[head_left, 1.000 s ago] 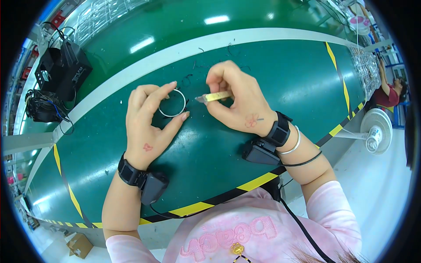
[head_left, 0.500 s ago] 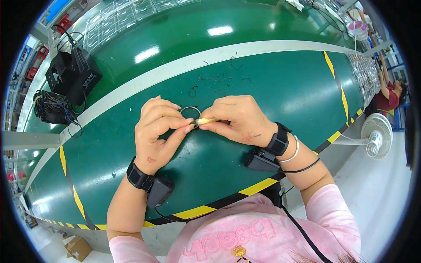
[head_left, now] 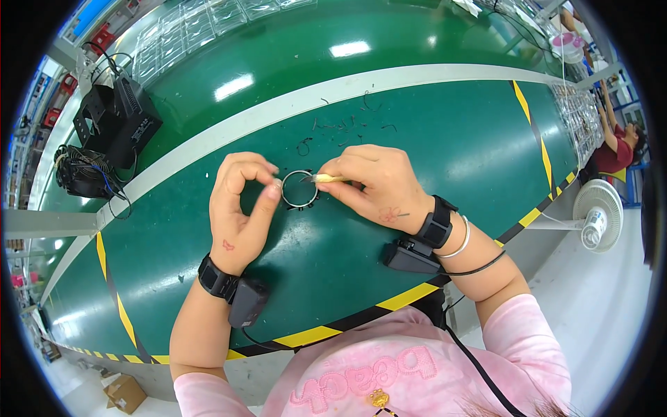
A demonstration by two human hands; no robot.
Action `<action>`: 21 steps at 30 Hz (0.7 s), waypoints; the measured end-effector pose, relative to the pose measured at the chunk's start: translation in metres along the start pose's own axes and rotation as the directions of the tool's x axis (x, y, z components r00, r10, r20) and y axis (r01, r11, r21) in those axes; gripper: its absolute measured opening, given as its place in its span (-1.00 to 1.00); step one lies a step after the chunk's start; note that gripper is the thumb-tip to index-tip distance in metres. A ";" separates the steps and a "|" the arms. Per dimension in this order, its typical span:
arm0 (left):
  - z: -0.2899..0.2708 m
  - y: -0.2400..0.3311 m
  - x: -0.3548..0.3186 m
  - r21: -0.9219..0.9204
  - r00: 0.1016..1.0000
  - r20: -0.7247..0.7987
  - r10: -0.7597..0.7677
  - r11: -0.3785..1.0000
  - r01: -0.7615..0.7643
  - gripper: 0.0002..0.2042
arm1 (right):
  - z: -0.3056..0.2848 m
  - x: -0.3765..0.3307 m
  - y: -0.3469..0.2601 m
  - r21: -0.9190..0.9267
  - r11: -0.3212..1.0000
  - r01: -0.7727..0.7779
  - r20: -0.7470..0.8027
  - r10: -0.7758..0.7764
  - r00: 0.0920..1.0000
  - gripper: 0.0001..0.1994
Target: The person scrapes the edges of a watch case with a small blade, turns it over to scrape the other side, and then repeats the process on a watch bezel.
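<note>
My left hand (head_left: 240, 212) is closed, with thumb and index finger pinching the left edge of a thin, pale metallic ring (head_left: 300, 206). Small black bits stick out along the ring's lower and right rim. Between the fingertips of my right hand (head_left: 382, 181) is a small yellow-handled blade (head_left: 325, 178), its dark tip at the ring's upper right edge. Whether the tip touches the rim I cannot tell. Curly black scraps (head_left: 340, 126) lie on the green tabletop (head_left: 333, 243) beyond both hands.
Black boxy equipment (head_left: 125, 111) and coiled cables (head_left: 83, 170) stand at the left. Clear plastic trays (head_left: 201, 31) lie at the far side. A white fan (head_left: 597, 214) and a person in a red top (head_left: 615, 154) are at the right. Striped tape (head_left: 410, 297) marks the near edge.
My hands have moved slightly apart. The ring now lies flatter and shows as a full circle, while the blade has drawn back a little to its right side.
</note>
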State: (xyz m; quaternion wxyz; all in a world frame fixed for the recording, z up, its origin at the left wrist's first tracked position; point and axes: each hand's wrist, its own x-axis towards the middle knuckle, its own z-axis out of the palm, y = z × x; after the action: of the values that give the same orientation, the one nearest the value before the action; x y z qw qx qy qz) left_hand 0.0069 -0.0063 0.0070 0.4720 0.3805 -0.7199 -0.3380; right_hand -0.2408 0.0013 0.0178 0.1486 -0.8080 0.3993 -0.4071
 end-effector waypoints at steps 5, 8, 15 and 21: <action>0.002 0.013 0.007 0.154 0.987 0.093 0.131 0.977 -0.144 -0.90 | 0.007 -0.001 -0.005 0.010 1.000 0.016 0.057 -0.017 0.998 -0.89; -0.007 0.002 0.006 0.205 0.945 0.200 0.260 0.931 -0.300 -0.91 | 0.010 0.001 -0.006 0.007 0.999 0.036 0.053 -0.037 0.998 -0.89; -0.008 -0.008 0.009 -0.069 0.987 -0.137 -0.083 0.995 0.074 -0.85 | -0.002 0.007 0.007 0.055 0.982 -0.178 -0.140 0.184 0.973 -0.89; -0.011 -0.014 0.005 0.163 0.997 -0.023 -0.079 0.983 0.082 -0.77 | -0.001 0.004 0.019 -0.016 0.981 -0.194 -0.172 0.189 0.967 -0.88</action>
State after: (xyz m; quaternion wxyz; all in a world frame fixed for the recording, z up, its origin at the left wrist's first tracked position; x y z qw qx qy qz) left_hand 0.0190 -0.0183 0.0009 0.4311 0.4496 -0.7252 -0.2932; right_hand -0.2506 -0.0137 0.0096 0.1393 -0.7305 0.4933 -0.4513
